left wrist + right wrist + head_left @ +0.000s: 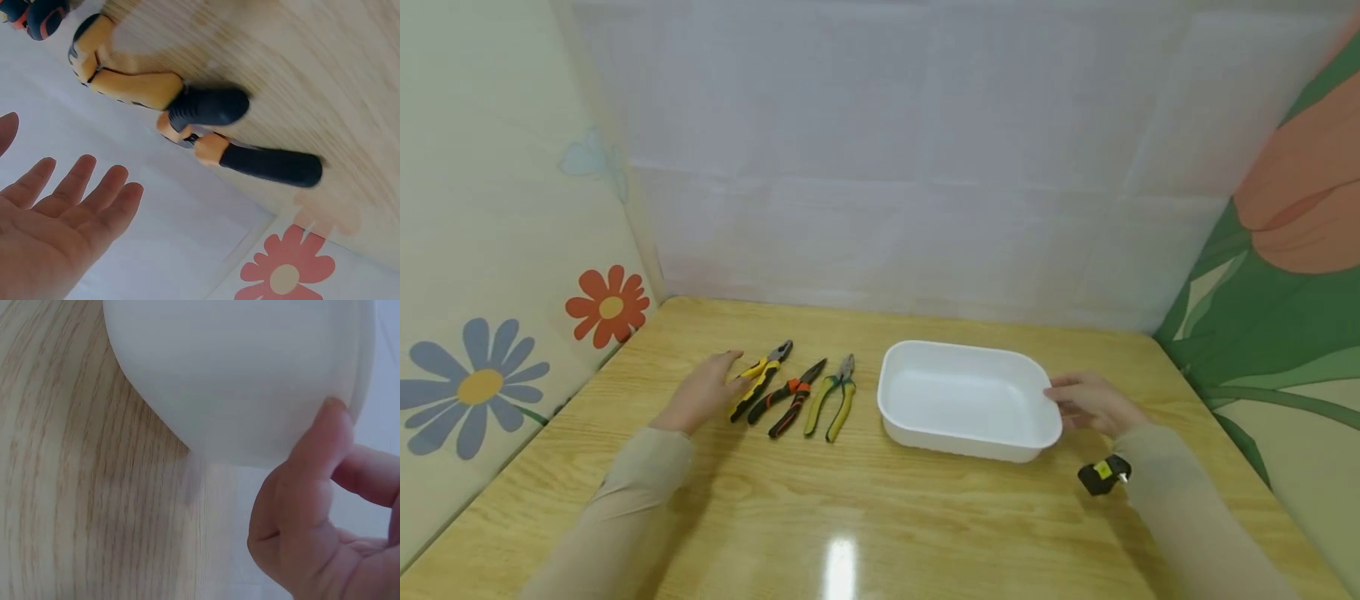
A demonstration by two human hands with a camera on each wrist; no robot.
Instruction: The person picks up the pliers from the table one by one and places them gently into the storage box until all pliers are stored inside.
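Observation:
My left hand [703, 392] is just left of the yellow-and-black pliers [762, 382], fingers extended. In the left wrist view, a gap shows between the fingers and the pliers' handles [140, 87]. Red-and-black long-nose pliers [788, 398] lie beside them, then green-handled pliers [831, 398]. At the right end of a white plastic tray [970, 442], my right hand [1093, 402] grips the rim. The right wrist view has a digit of that hand [306, 506] pressed against the tray's edge; part of the grip is hidden.
The wooden table [850, 500] carries the pliers and the tray. A white sheet [910, 167] hangs behind it, with flower-printed panels at both sides. A black device with a yellow mark [1103, 475] is by the right wrist.

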